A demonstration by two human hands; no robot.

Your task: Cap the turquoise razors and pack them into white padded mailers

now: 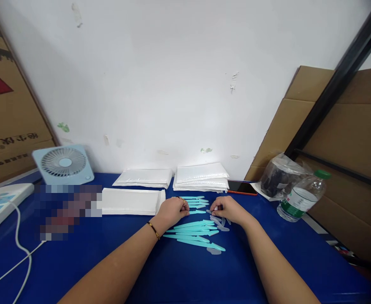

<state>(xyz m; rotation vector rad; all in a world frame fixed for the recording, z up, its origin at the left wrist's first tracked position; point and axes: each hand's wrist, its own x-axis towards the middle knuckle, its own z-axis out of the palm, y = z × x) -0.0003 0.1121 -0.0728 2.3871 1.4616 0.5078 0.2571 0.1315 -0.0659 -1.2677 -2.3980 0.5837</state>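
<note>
Where a wall (160, 84) is met by a blue table (198, 278), white packets (201, 172) are laid out; one turquoise stick (198, 212) is pinched by the left hand (171, 211), more sticks (193, 231) spread around it; a tiny clear cap (208, 211) is nipped in the right hand (228, 209), just beside the stick.

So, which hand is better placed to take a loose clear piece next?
Right, probably: the right hand, perhaps pinching one, is beside the loose clear pieces; the left hand is farther off, holding one end of a turquoise tool.
</note>
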